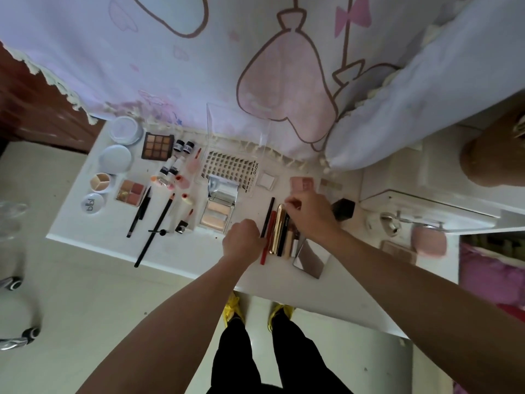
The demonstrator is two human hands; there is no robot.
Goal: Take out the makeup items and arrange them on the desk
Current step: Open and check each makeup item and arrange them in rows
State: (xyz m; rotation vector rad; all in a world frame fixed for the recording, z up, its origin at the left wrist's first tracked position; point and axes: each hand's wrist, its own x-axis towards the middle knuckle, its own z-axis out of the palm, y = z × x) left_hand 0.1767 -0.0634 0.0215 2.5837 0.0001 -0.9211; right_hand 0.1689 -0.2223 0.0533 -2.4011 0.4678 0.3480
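Leaning over the white desk (184, 251), we see pencils and tubes lying side by side between our hands. Our right hand (311, 216) curls its fingertips onto the far end of the gold tube (276, 231), seemingly pinching it. Our left hand (241, 241) is a closed fist against the red pencil (264, 253); we cannot tell whether it grips anything.

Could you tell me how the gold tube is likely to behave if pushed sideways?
The gold tube looks round and glossy, so it would probably roll and feel slippery. It seems rigid, perhaps metal-cased. A red pencil and a black stick lie close on either side, which may stop it rolling far.
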